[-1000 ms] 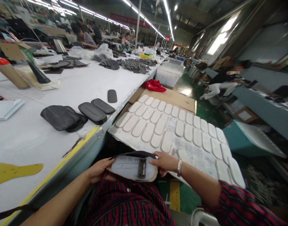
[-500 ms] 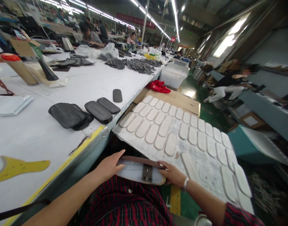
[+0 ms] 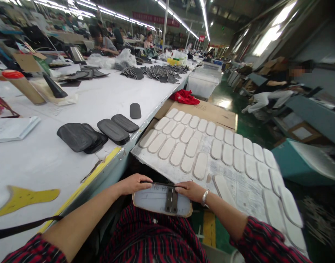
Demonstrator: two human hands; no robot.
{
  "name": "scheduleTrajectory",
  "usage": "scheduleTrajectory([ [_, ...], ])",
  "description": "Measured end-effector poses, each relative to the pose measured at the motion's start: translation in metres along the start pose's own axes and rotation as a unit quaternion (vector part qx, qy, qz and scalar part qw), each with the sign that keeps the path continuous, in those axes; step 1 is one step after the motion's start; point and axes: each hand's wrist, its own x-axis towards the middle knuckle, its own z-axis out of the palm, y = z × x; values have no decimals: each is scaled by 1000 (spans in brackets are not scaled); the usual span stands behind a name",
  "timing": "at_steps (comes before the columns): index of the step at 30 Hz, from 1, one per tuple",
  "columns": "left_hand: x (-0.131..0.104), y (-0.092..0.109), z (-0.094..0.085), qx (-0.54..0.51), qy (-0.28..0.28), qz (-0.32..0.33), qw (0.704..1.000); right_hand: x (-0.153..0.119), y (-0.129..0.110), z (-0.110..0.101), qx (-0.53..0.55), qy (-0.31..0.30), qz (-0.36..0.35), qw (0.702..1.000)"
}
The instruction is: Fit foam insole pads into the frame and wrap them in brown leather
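Low in front of my body is a hinged plastic template (image 3: 153, 200), a translucent rounded plate with a dark metal hinge and faint pen marks. My left hand (image 3: 137, 183) pinches its far edge left of centre, thumb on the near face. At the same edge, close to the hinge, my right hand (image 3: 191, 190) grips with thumb and fingers. A thin dark layer runs along that edge between the hands; what lies behind the plate is hidden. Rows of pale oval pieces (image 3: 200, 166) with dark rims lie on the board (image 3: 208, 197) just beyond.
On the white table (image 3: 101, 98) at left lie black oval pads (image 3: 112, 130), a yellow pattern piece (image 3: 30, 197) and a red-capped container (image 3: 25, 86). A red cloth (image 3: 185, 97) rests on cardboard (image 3: 216, 114) behind the board. A seated person (image 3: 277, 89) is at far right.
The template has turned so its plate faces me more fully. Both hands have shifted along its far edge, closer together, my right hand now beside the hinge.
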Motion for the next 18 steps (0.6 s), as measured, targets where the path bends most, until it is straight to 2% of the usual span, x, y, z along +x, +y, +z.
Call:
scheduleTrajectory([
  [2,-16,-2,-1,114,31,-19,993,-19,-1,4,-25,19,68,997],
  [5,-37,-1,5,259,64,-81,960,-45,-6,17,-104,3,155,982],
  [8,-49,1,19,308,84,-108,942,-56,-11,26,-191,-12,114,975],
  [12,-55,0,34,313,117,-113,936,-49,-11,28,-238,-1,85,968],
  [18,-58,2,32,295,114,-131,940,-46,-4,26,-215,19,85,973],
])
